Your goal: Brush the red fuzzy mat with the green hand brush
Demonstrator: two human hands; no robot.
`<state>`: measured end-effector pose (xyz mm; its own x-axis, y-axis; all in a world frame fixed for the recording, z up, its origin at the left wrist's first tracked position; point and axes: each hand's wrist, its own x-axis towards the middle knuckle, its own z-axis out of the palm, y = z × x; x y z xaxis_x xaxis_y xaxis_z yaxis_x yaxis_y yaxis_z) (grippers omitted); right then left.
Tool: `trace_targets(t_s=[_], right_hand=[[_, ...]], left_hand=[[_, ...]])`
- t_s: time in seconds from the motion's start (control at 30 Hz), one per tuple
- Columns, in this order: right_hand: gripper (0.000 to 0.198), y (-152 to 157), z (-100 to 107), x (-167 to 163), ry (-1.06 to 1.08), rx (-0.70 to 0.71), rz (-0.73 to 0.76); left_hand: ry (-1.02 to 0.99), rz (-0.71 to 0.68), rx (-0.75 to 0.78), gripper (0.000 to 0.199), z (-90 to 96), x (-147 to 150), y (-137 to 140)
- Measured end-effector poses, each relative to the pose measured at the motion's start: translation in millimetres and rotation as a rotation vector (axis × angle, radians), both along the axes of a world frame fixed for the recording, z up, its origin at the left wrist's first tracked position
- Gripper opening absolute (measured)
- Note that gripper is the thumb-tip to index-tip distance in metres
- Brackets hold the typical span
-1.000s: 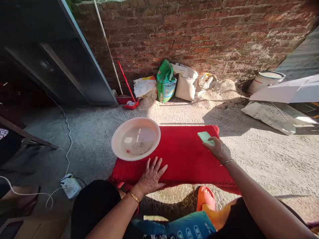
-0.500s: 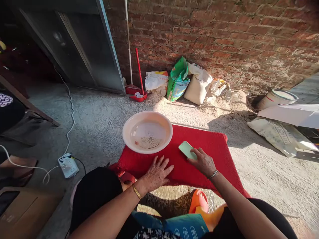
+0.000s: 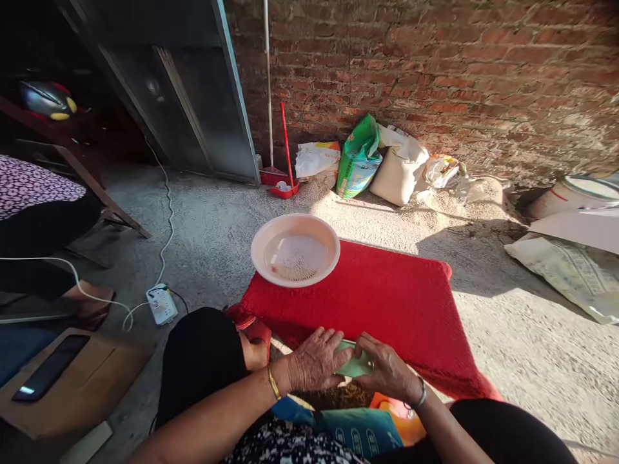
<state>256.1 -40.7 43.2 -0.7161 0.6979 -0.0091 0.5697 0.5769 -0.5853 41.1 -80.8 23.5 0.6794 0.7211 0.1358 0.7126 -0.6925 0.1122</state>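
Note:
A pale green smartphone (image 3: 355,366) is held between my two hands, just off the near edge of a low table with a red cloth (image 3: 387,296). My left hand (image 3: 316,361) grips its left end, thumb and fingers around it. On the other end, my right hand (image 3: 384,366) has its bent fingers closed. Parts of the phone are hidden by the fingers. Farther back, a pale pink basin (image 3: 256,258) holding what looks like clear water stands on the table's left corner.
Along the brick wall stand a green sack (image 3: 358,161), a beige sack (image 3: 399,171) and a red dustpan (image 3: 284,188). A power strip (image 3: 162,304) with cables lies on the floor at left. Another person's legs (image 3: 43,225) and a cardboard box (image 3: 91,380) are beyond it.
My right hand has lifted the phone off the red cloth and drawn it toward me. My left hand, flat on the cloth before, now grips the phone too. The view has shifted slightly left.

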Motion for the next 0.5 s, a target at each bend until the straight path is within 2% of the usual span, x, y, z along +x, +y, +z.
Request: trace_targets(t_s=[0.13,0.23,0.3,0.37,0.43,0.5], right_hand=[[0.026,1,7,-8,0.083,-0.078,0.080],[0.032,13,12,5,0.209,-0.075,0.038],[0.033,31,11,31,0.258,0.014,-0.147],[0.036,52,4,71,0.230,0.130,-0.439],[0.044,71,-6,116,0.106,0.220,-0.750],[0.055,82,-15,155,-0.102,0.246,-0.967]], left_hand=[[0.027,0.102,-0.059,0.054,14.9,3,-17],[-0.022,0.282,-0.113,0.041,30.6,-13,-27],[-0.106,0.478,-0.124,0.035,37.6,-35,-32],[-0.190,0.714,-0.078,0.034,40.5,-65,-34],[-0.196,0.974,-0.004,0.035,40.4,-96,-32],[-0.153,1.195,0.006,0.040,39.2,-120,-25]])
